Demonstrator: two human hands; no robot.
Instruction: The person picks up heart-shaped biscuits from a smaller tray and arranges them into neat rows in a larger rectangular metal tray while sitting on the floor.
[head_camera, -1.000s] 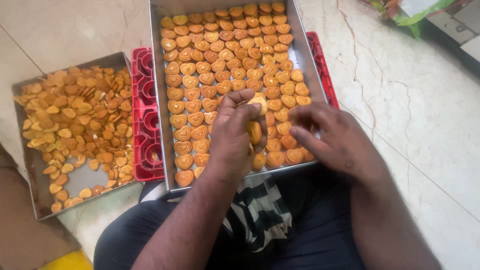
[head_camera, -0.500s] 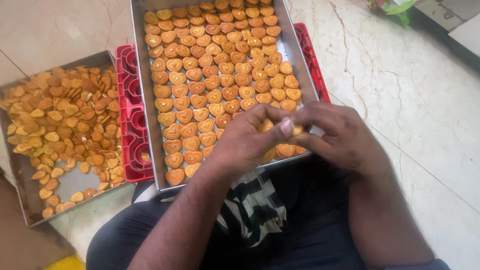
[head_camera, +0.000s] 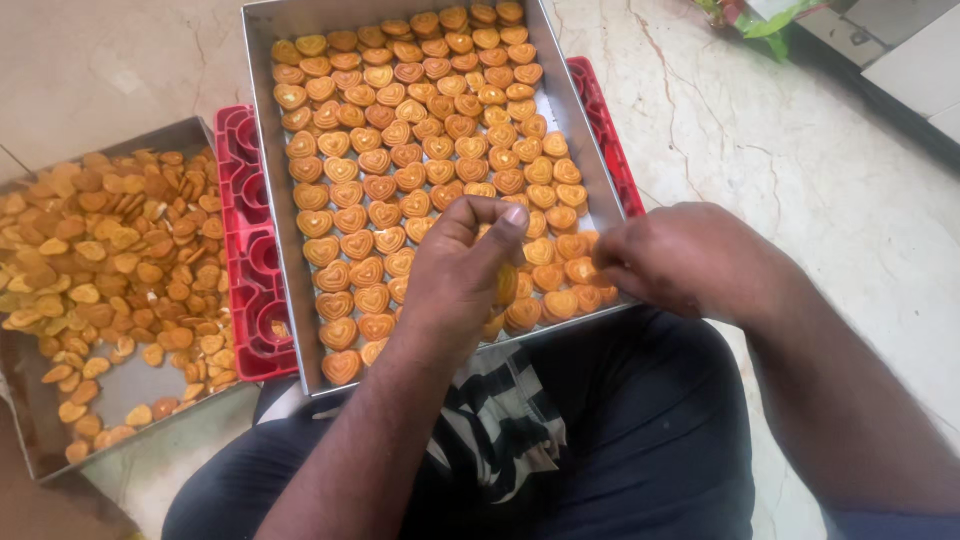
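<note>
On the floor, a big steel tray is rested on a red crate and on the lap of a seated person. The tray is filled with heart cookies, laid flat in neat rows.

At the near edge of the tray, a few cookies are held on their edges. The left hand is closed round them, with the thumb and fingers pinched together at the top. The right hand is laid over the near right corner of the tray, just beside the left hand. Its fingers are curled under and hidden, so it cannot be told whether anything is held in that grip.

To the left of the crate, a second tray is seen, with loose cookies heaped in it in a messy pile.

The step in hand looks like gathering: flat cookies are being picked from the near rows and stood together in a little stack. For the next move, a soft pinch would be needed, because the cookies may well be crumbly. The stack should be kept squeezed from both sides so that none can tip out onto the rows below.
</note>
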